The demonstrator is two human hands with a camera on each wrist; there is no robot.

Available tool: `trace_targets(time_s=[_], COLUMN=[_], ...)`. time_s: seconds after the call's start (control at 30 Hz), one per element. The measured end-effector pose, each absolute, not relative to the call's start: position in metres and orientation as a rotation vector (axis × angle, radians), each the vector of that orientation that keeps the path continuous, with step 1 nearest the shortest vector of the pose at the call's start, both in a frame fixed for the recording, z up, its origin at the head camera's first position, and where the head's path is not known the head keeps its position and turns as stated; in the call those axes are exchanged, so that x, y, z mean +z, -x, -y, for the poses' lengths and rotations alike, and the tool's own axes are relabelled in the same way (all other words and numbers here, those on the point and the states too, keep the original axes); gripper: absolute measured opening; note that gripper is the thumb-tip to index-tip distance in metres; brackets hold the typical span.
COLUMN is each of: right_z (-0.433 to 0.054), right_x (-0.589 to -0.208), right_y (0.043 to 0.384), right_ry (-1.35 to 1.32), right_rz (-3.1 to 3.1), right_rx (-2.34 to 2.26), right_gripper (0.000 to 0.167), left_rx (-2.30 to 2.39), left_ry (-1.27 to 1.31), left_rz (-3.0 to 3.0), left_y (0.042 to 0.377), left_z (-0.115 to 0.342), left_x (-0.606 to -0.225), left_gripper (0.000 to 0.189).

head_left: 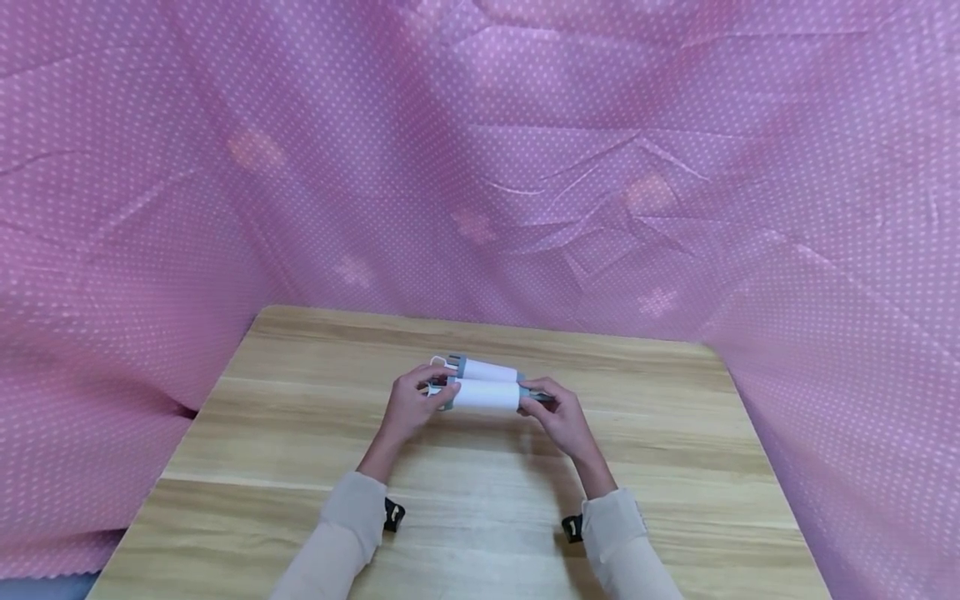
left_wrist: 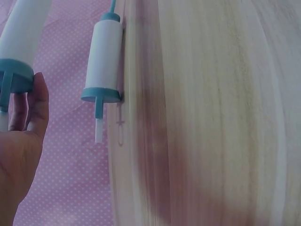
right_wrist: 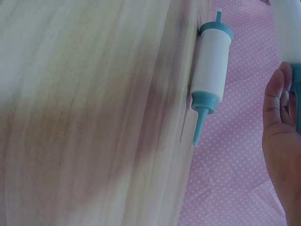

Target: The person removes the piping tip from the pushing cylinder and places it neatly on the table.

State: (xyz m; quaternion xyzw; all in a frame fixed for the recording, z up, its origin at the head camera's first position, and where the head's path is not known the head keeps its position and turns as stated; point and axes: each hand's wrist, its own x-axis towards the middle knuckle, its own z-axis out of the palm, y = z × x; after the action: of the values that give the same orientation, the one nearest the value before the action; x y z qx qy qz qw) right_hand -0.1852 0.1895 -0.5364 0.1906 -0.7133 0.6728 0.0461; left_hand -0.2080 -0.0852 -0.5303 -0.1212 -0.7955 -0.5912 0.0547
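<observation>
- From my seat at the feed, I see the held white cylinder [head_left: 486, 395] just below the middle of the head view, lying crosswise between the two hands.
- The left hand [head_left: 411, 404] grasps its left end; in the left wrist view, at the upper left, I find the fingertips against the rim of the teal cap [left_wrist: 16, 70].
- The right hand [head_left: 557, 414] grasps the opposite end; in my right wrist view, at the upper right, the fingertips sit where the white barrel meets the teal collar [right_wrist: 296, 77].
- A second white cylinder [head_left: 491, 370] lies just behind the held one on the table; both wrist views show me a gap between the two.
- I read the barrels as smooth, matte and plain, probably plastic.
- The second one has a flanged teal cap at one end with a narrow stem ending in a white tip; its other end steps down through a rounded collar to a slim, tapering teal nozzle [right_wrist: 201, 125].
- The table [head_left: 480, 500] is pale, with long wood-grain streaks and rounded far corners.
- Around it I see creased pink cloth [head_left: 525, 167], dotted white and scattered with paler flower shapes.
- Light sleeves [head_left: 352, 517] cover the forearms, a small black piece [head_left: 393, 514] beside each cuff.
</observation>
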Motion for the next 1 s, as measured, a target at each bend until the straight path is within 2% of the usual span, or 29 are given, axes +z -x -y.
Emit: trace_targets(time_s=[0.4, 1.0], right_z=[-0.188, -0.199], right_x=[-0.532, -0.521], right_y=[0.183, 0.185], right_ry=[-0.572, -0.466], right_rz=[2.312, 2.333], right_rx=[1.839, 2.101], right_gripper=[0.029, 0.033], left_rx=[-1.781, -1.884], left_ry=[0.306, 0.286], left_rz=[2.371, 2.369], left_y=[0.207, 0.208], left_z=[0.084, 0.080], left_x=[-0.533, -0.526], left_gripper=[0.021, 0.036])
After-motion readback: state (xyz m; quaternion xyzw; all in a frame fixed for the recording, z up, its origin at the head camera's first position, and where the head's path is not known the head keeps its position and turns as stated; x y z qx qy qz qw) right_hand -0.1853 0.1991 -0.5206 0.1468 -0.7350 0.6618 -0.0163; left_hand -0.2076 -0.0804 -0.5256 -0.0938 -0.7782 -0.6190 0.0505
